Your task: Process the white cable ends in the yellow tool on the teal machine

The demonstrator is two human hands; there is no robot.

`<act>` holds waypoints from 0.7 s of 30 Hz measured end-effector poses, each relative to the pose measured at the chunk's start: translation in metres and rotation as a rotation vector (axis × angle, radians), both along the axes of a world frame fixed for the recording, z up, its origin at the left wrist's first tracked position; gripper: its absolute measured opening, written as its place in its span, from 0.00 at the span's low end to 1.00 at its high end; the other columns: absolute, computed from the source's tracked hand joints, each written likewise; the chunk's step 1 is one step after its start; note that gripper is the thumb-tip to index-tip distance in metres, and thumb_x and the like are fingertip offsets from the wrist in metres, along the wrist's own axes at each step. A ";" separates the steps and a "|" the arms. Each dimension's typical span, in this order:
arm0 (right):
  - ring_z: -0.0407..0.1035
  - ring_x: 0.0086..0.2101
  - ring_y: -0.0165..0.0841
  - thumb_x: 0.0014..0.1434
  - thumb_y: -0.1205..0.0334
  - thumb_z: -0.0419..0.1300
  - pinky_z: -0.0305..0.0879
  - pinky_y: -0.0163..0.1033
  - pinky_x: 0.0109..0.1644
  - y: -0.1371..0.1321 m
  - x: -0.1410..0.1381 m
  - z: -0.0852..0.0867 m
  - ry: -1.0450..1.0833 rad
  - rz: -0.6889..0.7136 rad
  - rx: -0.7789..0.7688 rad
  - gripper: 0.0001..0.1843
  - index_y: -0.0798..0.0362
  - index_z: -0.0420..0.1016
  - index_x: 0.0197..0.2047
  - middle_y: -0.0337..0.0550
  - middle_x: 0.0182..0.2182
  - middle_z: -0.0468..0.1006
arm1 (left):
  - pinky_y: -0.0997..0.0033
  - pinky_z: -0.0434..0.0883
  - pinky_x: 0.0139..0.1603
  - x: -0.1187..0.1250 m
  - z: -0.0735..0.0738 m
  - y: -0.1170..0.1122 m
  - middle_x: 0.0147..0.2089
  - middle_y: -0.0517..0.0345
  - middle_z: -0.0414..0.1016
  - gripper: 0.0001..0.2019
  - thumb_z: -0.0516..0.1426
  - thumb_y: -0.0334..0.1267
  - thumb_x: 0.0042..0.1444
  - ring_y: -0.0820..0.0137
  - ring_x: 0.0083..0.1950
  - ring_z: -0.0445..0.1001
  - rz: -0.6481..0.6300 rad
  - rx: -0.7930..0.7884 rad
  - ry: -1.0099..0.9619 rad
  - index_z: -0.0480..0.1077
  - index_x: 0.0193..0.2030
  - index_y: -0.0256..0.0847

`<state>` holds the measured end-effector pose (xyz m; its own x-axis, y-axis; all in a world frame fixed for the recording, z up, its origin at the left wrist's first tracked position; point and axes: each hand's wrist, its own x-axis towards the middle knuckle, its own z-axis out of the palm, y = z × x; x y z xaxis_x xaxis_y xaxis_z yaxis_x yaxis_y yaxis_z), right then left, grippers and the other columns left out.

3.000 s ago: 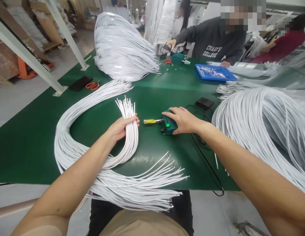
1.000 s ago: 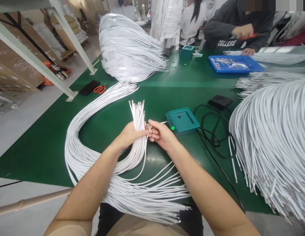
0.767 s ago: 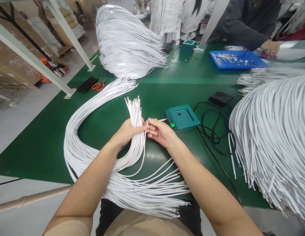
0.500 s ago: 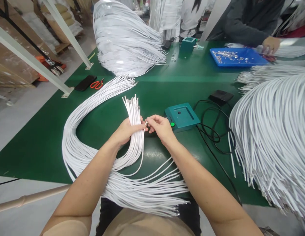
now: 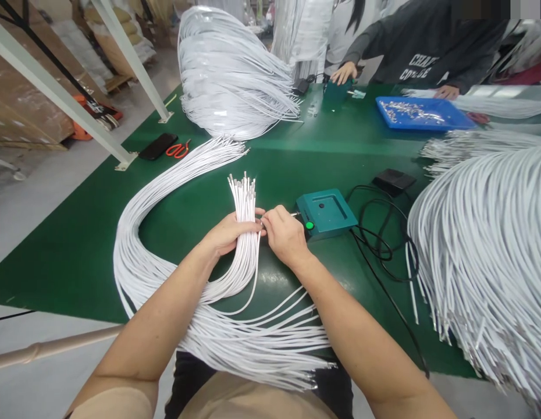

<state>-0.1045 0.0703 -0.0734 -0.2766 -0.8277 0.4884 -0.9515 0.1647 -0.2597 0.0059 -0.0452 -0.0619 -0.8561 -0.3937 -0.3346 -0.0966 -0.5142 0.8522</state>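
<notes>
The cable bundle (image 5: pixel 243 201) stands with its metal-tipped ends pointing away from the person. Its long axis runs forward out of the left hand (image 5: pixel 229 234), while the tail sweeps left and back across the green bench (image 5: pixel 78 244). That hand is clenched around the bundle. Just right of it a single cable (image 5: pixel 256 273) hangs in a loop, its end pinched in the closed fingertips of the right hand (image 5: pixel 284 234), beside the teal box (image 5: pixel 329 210).
</notes>
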 end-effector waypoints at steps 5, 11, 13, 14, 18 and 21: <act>0.61 0.33 0.33 0.66 0.62 0.43 0.52 0.37 0.37 0.002 -0.008 0.008 0.080 0.060 0.110 0.17 0.55 0.70 0.34 0.45 0.33 0.70 | 0.73 0.71 0.38 -0.001 -0.004 -0.005 0.33 0.57 0.75 0.25 0.63 0.26 0.40 0.73 0.32 0.75 0.016 -0.013 -0.031 0.69 0.48 0.35; 0.63 0.37 0.38 0.60 0.68 0.51 0.49 0.42 0.46 0.003 -0.032 0.020 0.135 0.007 0.258 0.08 0.56 0.71 0.37 0.48 0.34 0.75 | 0.71 0.71 0.37 -0.001 -0.005 -0.008 0.31 0.53 0.76 0.24 0.65 0.30 0.40 0.68 0.35 0.77 0.006 -0.108 -0.122 0.70 0.48 0.34; 0.64 0.35 0.37 0.59 0.69 0.51 0.49 0.42 0.46 0.003 -0.037 0.021 0.126 0.036 0.319 0.08 0.55 0.71 0.33 0.46 0.31 0.75 | 0.71 0.71 0.37 -0.002 -0.005 -0.008 0.31 0.55 0.76 0.24 0.66 0.30 0.38 0.67 0.35 0.77 0.024 -0.115 -0.128 0.71 0.46 0.34; 0.64 0.35 0.37 0.58 0.70 0.51 0.49 0.41 0.45 0.002 -0.039 0.021 0.123 0.048 0.333 0.08 0.55 0.71 0.33 0.46 0.31 0.76 | 0.71 0.71 0.38 -0.003 -0.005 -0.007 0.30 0.55 0.76 0.24 0.66 0.30 0.37 0.67 0.35 0.77 0.035 -0.119 -0.132 0.71 0.46 0.34; 0.63 0.37 0.37 0.53 0.74 0.54 0.49 0.40 0.42 0.002 -0.042 0.022 0.128 0.083 0.352 0.08 0.55 0.70 0.35 0.46 0.32 0.76 | 0.69 0.72 0.38 -0.006 -0.006 -0.006 0.30 0.55 0.77 0.24 0.67 0.30 0.36 0.65 0.35 0.78 0.077 -0.144 -0.154 0.71 0.44 0.34; 0.62 0.36 0.37 0.53 0.75 0.53 0.49 0.40 0.40 0.002 -0.043 0.023 0.143 0.079 0.340 0.09 0.54 0.70 0.35 0.45 0.29 0.75 | 0.69 0.72 0.37 -0.008 -0.010 -0.005 0.30 0.54 0.77 0.24 0.66 0.29 0.36 0.65 0.34 0.78 0.097 -0.158 -0.159 0.71 0.44 0.33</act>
